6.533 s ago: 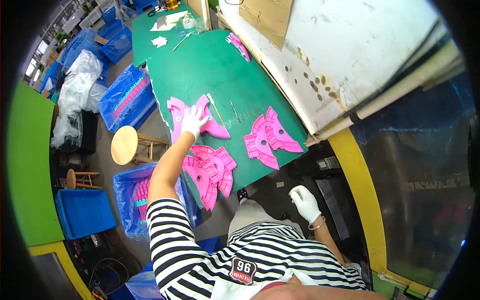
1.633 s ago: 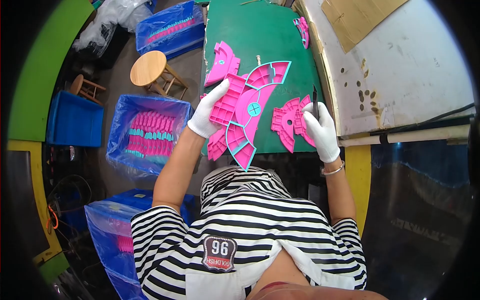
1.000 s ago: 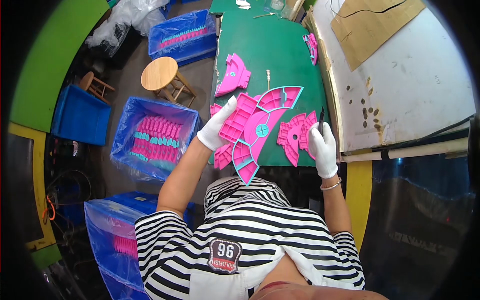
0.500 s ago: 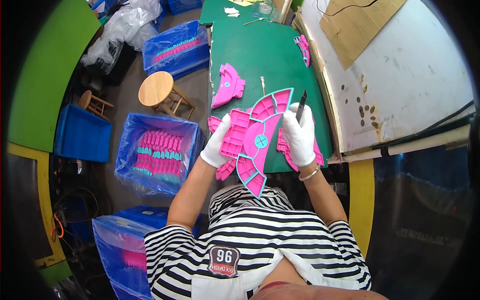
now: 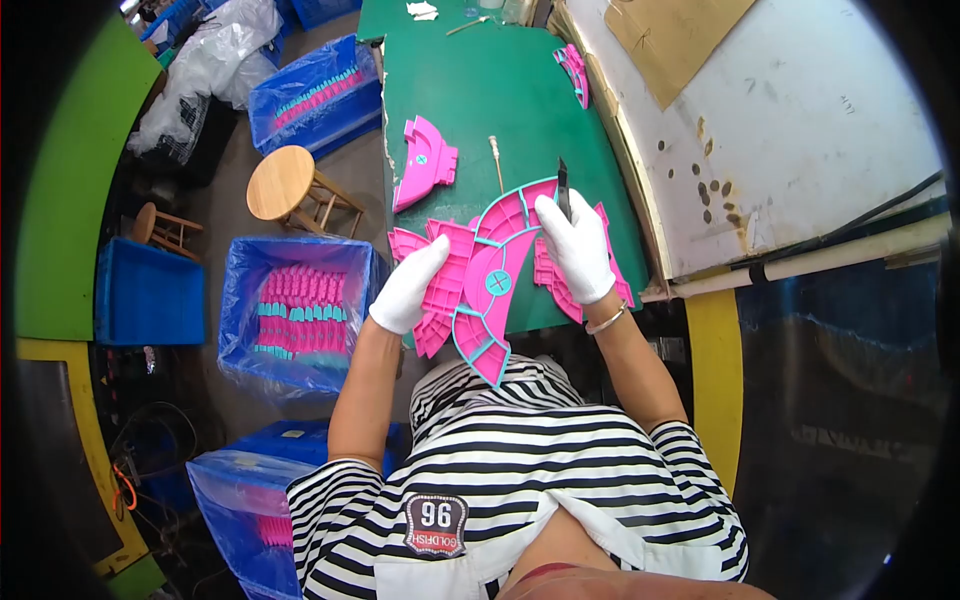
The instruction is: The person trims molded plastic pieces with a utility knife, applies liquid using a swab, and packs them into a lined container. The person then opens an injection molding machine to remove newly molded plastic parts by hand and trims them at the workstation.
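Observation:
A pink plastic piece with turquoise edges (image 5: 498, 283) is held up over the near end of the green table (image 5: 470, 80). My left hand (image 5: 410, 288), in a white glove, grips its left side. My right hand (image 5: 578, 247), also gloved, is closed round a black knife (image 5: 563, 190) whose tip points up, and its fingers are at the piece's upper right corner. Beneath and beside the held piece lie more pink pieces, partly hidden. Another pink piece (image 5: 424, 165) lies at the table's left edge. A thin stick-like tool (image 5: 496, 165) lies behind the held piece.
Left of the table are a wooden stool (image 5: 281, 184), a plastic-lined blue crate (image 5: 235, 300) with rows of pink and turquoise pieces, and other blue crates. A small pink piece (image 5: 573, 75) lies by the white panel (image 5: 780, 130) on the right.
My right hand, with the knife, has come left from beside the held piece to its upper right corner. Earlier, my left hand was on pieces lying on the table; now it holds one up.

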The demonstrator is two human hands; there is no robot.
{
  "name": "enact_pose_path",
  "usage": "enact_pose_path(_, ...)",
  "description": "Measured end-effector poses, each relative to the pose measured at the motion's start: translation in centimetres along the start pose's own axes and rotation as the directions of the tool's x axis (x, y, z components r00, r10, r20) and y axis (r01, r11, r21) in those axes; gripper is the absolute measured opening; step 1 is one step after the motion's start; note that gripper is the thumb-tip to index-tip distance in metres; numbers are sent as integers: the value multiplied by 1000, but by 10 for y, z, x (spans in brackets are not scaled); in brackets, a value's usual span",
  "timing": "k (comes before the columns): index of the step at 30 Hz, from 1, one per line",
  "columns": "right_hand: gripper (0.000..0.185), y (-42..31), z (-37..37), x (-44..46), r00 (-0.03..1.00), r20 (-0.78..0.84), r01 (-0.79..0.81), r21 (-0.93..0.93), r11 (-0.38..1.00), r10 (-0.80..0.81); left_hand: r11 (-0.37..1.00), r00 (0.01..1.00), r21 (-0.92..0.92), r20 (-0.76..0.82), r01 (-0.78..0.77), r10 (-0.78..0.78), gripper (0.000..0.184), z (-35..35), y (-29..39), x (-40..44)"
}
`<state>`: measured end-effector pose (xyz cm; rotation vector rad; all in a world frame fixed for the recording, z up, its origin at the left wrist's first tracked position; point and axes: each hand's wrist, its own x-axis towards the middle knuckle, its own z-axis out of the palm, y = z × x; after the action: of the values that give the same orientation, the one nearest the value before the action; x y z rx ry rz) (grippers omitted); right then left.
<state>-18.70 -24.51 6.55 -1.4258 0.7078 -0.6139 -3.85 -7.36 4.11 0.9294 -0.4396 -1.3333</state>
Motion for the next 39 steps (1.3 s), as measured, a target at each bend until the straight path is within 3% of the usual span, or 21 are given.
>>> enact_pose_path(2, 30, 1, 1, 0, 997, -52, 50, -76, 996, -54, 932, 987, 359, -127, -48, 99, 30, 15, 6, -3)
enact_pose_path(3, 30, 0, 1, 0, 997, -54, 43, -77, 996, -48, 934, 987, 355, -128, -42, 93, 30, 16, 2, -1)
enact_pose_path(5, 29, -5, 2, -2, 998, -58, 7, -80, 997, -12, 838, 951, 539, -202, -92, 234, 25, 18, -4, 3)
enact_pose_path(6, 29, -10, 3, -3, 998, -57, 5, -80, 997, -9, 851, 941, 514, -222, -109, 255, 25, 20, -6, 4)
enact_pose_path(8, 24, -18, 6, -9, 998, -24, -49, 101, 994, 52, 818, 932, 563, -224, -115, 285, 26, 21, -6, 4)
enact_pose_path(9, 24, -13, 9, -12, 998, -21, -55, 98, 994, 57, 782, 923, 611, -222, -119, 314, 27, 22, -7, 4)
enact_pose_path(11, 20, 7, 16, -19, 984, -156, 93, 35, 995, -86, 833, 920, 527, -220, -169, 325, 28, 22, -9, 9)
enact_pose_path(12, 20, 15, 21, -24, 969, -165, 170, -90, 981, -183, 834, 919, 527, -229, -160, 321, 28, 18, -10, 12)
enact_pose_path(15, 23, 18, 27, -26, 966, -142, 174, -270, 947, -218, 818, 931, 561, -217, -129, 295, 29, 18, -11, 14)
enact_pose_path(22, 22, 20, 30, -25, 971, -144, 154, -238, 959, -192, 873, 931, 478, -268, -95, 248, 29, 16, -18, 21)
enact_pose_path(25, 21, 22, 30, -34, 984, -118, 94, -285, 954, -132, 899, 901, 410, -314, -153, 297, 27, 17, -22, 21)
enact_pose_path(27, 20, 26, 31, -42, 991, -45, 110, -254, 961, -126, 949, 905, 278, -346, -152, 246, 27, 10, -21, 25)
enact_pose_path(33, 25, 29, 33, -57, 983, 34, 181, -297, 938, -179, 906, 866, 363, -358, -216, 350, 28, 8, -12, 28)
enact_pose_path(35, 25, 27, 31, -62, 992, 55, 128, -277, 952, -118, 909, 853, 347, -376, -232, 361, 28, 10, -6, 28)
enact_pose_path(37, 25, 22, 30, -66, 994, 66, 96, -261, 960, -82, 840, 837, 497, -348, -217, 423, 29, 13, -5, 26)
enact_pose_path(39, 24, 32, 26, -68, 994, 84, 91, -241, 966, -72, 836, 838, 518, -363, -183, 408, 29, 17, 1, 24)
